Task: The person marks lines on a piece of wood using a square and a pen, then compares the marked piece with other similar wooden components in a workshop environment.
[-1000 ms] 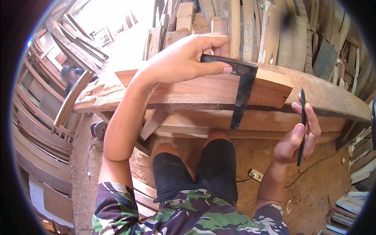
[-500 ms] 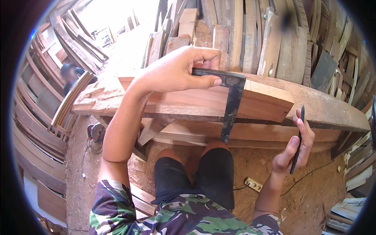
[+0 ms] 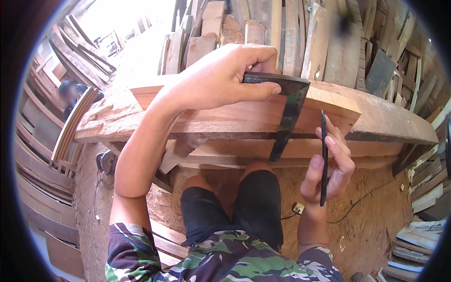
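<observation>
My left hand (image 3: 235,75) grips the stock of a dark try square (image 3: 292,110), thumb on the near side and fingers curled over the far side. The square's stock lies along the top edge of a reddish wooden beam (image 3: 225,115), and its blade hangs down across the beam's near face, past the lower edge. Thin lines cross the beam's top toward its right end. Just below that end, my right hand (image 3: 336,167) is closed on a dark pencil (image 3: 324,160), held upright with the point up, apart from the wood.
The beam rests on a thick timber bench (image 3: 394,124). Boards (image 3: 324,42) lean upright behind it. Below are a power tool (image 3: 107,162) and a power strip (image 3: 298,207) with a cable on the dirt floor. Another person (image 3: 70,96) is at the far left beside stacked curved slats (image 3: 74,124).
My right hand has moved left with the pencil, closer to the try square. The left hand and square appear slightly farther right along the beam, and the view has shifted a little.
</observation>
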{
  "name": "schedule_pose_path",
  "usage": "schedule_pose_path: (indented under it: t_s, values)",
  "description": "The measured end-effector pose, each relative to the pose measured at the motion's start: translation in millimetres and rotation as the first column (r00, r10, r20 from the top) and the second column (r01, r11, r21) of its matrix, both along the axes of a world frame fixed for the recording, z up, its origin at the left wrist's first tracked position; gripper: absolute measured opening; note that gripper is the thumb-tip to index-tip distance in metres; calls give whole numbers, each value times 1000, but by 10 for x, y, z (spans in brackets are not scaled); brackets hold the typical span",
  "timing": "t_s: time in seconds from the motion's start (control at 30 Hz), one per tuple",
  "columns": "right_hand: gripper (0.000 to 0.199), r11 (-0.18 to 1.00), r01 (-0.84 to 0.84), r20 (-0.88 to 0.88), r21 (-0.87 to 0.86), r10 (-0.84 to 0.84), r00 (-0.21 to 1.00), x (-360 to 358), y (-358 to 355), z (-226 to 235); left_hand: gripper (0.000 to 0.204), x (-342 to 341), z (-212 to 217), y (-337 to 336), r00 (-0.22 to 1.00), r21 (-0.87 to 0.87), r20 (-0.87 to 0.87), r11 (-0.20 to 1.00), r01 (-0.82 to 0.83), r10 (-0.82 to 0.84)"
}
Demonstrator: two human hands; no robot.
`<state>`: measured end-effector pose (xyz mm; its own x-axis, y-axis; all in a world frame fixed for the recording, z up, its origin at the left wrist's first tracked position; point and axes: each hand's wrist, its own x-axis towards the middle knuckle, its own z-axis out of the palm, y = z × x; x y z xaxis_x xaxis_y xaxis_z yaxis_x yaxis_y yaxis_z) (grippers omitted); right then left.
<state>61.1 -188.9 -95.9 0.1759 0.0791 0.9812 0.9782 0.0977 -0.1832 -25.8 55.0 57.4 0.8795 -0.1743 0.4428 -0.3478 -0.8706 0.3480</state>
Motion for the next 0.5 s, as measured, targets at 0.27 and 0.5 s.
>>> schedule_pose_path:
  t_s: [0.27,0.5]
  values:
    - [30,983,158,38,-89,-155,987,-84,59,68,30,-1,-25,14,1000,-22,0,1000,2,-2]
    - [32,959,260,63,-113,-254,965,-132,64,102,28,3,-56,19,1000,-60,-26,998,9,-10]
